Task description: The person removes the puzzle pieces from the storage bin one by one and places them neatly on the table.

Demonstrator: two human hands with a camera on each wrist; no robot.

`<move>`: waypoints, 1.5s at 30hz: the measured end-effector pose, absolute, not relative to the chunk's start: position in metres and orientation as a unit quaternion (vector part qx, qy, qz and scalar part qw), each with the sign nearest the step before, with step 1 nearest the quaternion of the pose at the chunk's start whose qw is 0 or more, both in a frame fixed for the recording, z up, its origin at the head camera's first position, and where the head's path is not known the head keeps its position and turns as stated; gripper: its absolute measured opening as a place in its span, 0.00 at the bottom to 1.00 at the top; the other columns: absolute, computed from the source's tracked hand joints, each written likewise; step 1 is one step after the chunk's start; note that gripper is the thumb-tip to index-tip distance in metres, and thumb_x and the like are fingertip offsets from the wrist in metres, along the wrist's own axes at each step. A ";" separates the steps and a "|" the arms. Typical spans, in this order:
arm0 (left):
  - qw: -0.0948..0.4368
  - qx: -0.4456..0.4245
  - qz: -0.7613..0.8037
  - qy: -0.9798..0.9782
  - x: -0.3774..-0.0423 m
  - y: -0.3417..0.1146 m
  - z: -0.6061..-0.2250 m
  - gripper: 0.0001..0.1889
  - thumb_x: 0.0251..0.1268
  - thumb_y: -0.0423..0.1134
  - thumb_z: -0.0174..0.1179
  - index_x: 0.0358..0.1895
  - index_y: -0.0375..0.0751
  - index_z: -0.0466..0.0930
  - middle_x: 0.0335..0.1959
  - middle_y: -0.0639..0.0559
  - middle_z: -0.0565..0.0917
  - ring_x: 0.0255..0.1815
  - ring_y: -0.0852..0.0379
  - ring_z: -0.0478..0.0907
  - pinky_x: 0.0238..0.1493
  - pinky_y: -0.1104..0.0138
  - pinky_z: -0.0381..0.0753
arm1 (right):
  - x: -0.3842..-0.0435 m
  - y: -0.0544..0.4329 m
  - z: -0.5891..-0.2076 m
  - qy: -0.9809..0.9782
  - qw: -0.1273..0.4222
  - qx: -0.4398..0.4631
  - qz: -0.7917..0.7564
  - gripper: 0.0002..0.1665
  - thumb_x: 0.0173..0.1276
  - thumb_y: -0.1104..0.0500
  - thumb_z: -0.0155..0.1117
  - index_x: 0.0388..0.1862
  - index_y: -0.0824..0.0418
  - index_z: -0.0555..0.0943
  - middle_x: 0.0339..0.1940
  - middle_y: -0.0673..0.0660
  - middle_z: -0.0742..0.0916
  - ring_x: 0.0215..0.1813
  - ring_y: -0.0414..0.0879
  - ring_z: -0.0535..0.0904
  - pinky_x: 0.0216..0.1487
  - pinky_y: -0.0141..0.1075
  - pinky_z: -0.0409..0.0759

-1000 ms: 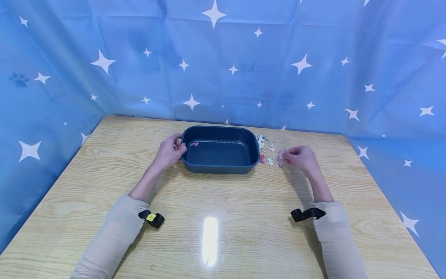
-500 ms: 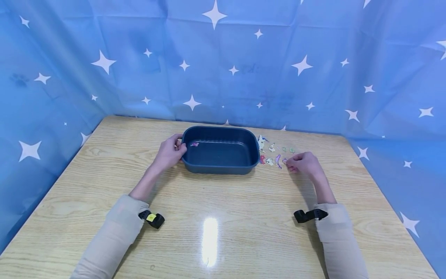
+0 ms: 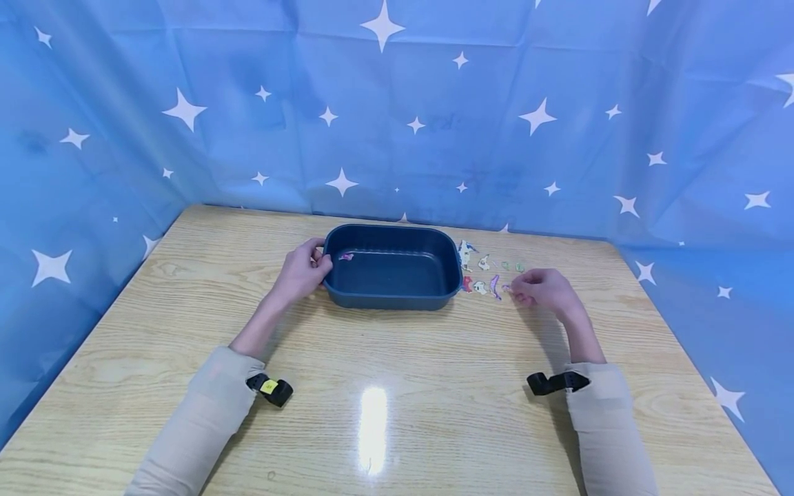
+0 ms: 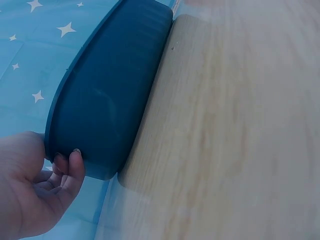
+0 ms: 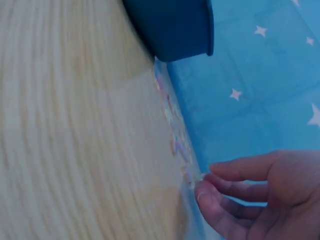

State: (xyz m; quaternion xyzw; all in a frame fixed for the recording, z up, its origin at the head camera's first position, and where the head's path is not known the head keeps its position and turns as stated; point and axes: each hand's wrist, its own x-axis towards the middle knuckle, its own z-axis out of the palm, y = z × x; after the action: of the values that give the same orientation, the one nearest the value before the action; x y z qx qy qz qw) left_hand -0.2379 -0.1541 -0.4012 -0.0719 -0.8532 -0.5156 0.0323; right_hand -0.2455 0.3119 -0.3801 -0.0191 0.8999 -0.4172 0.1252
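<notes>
A dark blue rectangular bin (image 3: pixel 391 302) stands on the table near its back edge. My left hand (image 3: pixel 300 270) grips its left end, thumb at the rim; in the left wrist view, fingers curl against the bin's end. A pink sticker-like cut-out (image 3: pixel 346 256) lies inside, at the left. To the bin's right my right hand (image 3: pixel 546 289) pinches at a small pinkish sticker (image 3: pixel 506 288) on the table, its edge showing at the fingertips. Beside it lies a purple sticker (image 3: pixel 495 286). Blur hides the pinch in the right wrist view.
Several more flat cut-outs lie in two rows right of the bin, among them a red one (image 3: pixel 468 283), a white one (image 3: pixel 480 286) and a green one (image 3: pixel 520 267). A blue star-patterned curtain (image 3: pixel 403 138) hangs behind the wooden table (image 3: pixel 310 386).
My right hand has left the purple sticker, which now lies flat, and moved slightly right to the small pinkish one. The left hand and bin have stayed put.
</notes>
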 end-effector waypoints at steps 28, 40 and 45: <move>0.037 -0.076 -0.520 -0.850 -0.237 -0.154 -0.401 0.23 0.72 0.32 0.51 0.67 0.28 0.71 0.33 0.44 0.75 0.23 0.56 0.77 0.24 0.56 0.89 | -0.257 0.171 -0.355 0.876 0.029 -0.181 -0.447 0.15 0.76 0.57 0.61 0.52 0.67 0.82 0.40 0.66 0.87 0.41 0.60 0.84 0.38 0.49 0.87; 0.035 -0.075 -0.515 -0.853 -0.238 -0.155 -0.401 0.23 0.72 0.31 0.51 0.68 0.28 0.70 0.33 0.44 0.75 0.23 0.56 0.77 0.24 0.57 0.89 | -0.270 0.100 -0.367 0.876 0.035 -0.236 -0.418 0.12 0.74 0.60 0.63 0.52 0.64 0.83 0.44 0.58 0.88 0.42 0.51 0.84 0.45 0.41 0.85; 0.036 -0.076 -0.514 -0.854 -0.238 -0.154 -0.400 0.23 0.72 0.31 0.51 0.68 0.28 0.70 0.33 0.44 0.75 0.22 0.55 0.78 0.22 0.59 0.88 | -0.276 0.077 -0.372 0.878 0.056 -0.247 -0.406 0.12 0.74 0.60 0.63 0.52 0.64 0.84 0.47 0.58 0.87 0.47 0.50 0.82 0.51 0.41 0.84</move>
State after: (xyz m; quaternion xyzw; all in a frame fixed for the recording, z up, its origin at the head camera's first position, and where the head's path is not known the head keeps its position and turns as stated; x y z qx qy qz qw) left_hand -0.2380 -0.1543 -0.3997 -0.0764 -0.8538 -0.5136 0.0362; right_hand -0.2764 0.0772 -0.3720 -0.2472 0.8779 -0.4063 0.0558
